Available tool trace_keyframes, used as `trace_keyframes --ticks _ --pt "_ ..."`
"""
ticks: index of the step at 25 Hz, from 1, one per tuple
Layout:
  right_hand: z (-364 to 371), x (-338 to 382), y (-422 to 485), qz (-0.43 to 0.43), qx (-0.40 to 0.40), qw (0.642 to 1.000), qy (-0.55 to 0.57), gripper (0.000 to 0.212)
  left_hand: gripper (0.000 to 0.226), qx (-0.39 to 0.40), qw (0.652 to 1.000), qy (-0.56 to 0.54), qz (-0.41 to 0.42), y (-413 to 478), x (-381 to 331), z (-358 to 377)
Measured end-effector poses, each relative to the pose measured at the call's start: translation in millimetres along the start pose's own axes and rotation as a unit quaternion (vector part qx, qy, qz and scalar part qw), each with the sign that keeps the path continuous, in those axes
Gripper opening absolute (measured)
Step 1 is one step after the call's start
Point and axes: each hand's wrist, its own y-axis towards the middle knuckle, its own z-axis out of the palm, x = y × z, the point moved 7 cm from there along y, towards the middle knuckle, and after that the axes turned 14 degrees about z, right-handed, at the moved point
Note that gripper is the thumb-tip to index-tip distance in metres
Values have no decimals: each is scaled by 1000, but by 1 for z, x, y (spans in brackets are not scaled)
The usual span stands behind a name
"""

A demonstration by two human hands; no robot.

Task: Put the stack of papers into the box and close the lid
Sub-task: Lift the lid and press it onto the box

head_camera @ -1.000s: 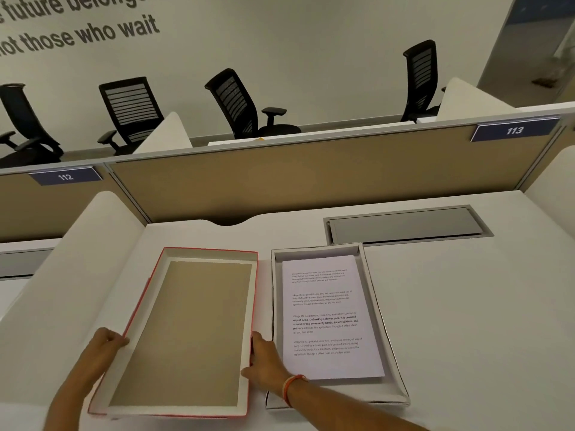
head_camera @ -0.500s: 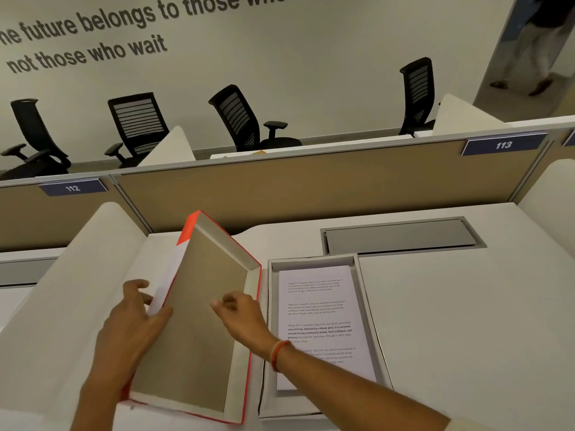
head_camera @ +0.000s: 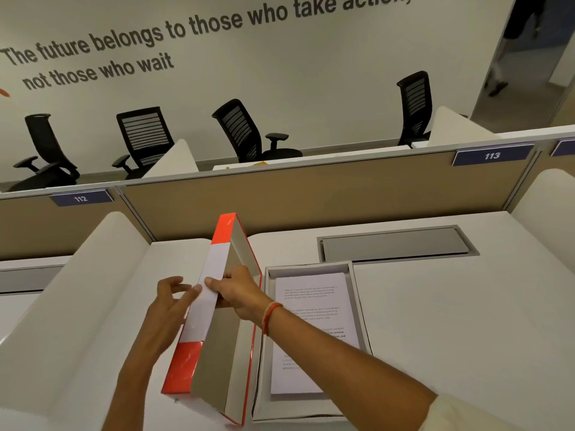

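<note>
Lid [head_camera: 214, 331] is now tipped up nearly on its long edge, orange-and-white side wall facing up, brown inside turned toward the box [head_camera: 357, 293]; half a second ago it was only partly raised, a second ago flat on the table [head_camera: 451, 321] with its open side up. Its lower long edge sits at the table, just left of the box. Right hand [head_camera: 236, 290] is clamped on the upper rim about mid-length, thumb over the white band, fingers inside; earlier it was on the lid's right wall. Left hand [head_camera: 169, 306] is behind the lid's outer face, fingers spread and loosely curled, fingertips at the white band; can't tell if it actually grips. Stack of papers [head_camera: 311, 293] lies flat inside the open box, printed side up, same place as before, partly hidden by the right forearm with its orange wristband [head_camera: 270, 315]. Box hasn't moved, uncovered, on the table in front of the grey cable hatch [head_camera: 395, 244]. View has tilted up since earlier: more of the wall lettering [head_camera: 199, 29] shows above the office chairs [head_camera: 245, 132] and the partition [head_camera: 311, 194].
</note>
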Motion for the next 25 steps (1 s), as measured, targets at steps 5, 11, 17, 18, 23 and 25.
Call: trace_keyframes --ticks 5,11,17,18,23,25 --pt "-18 -3 -9 6 -1 1000 24 35 47 12 978 -162 -133 7 48 35" --pt "-57 -6 -27 25 33 997 71 39 77 67 973 -142 -171 -7 109 72" --pt "-88 -9 -43 18 103 987 123 38 71 102 900 -352 -237 -25 137 111" --pt "-99 -12 -44 13 96 987 132 36 68 96 901 -355 -231 -24 137 112" --pt "-173 -39 -52 -8 -90 996 -16 47 50 77 949 -261 -160 -12 127 113" --pt "-192 -58 -54 9 -165 985 -55 55 47 82 963 -222 -129 -9 114 124"
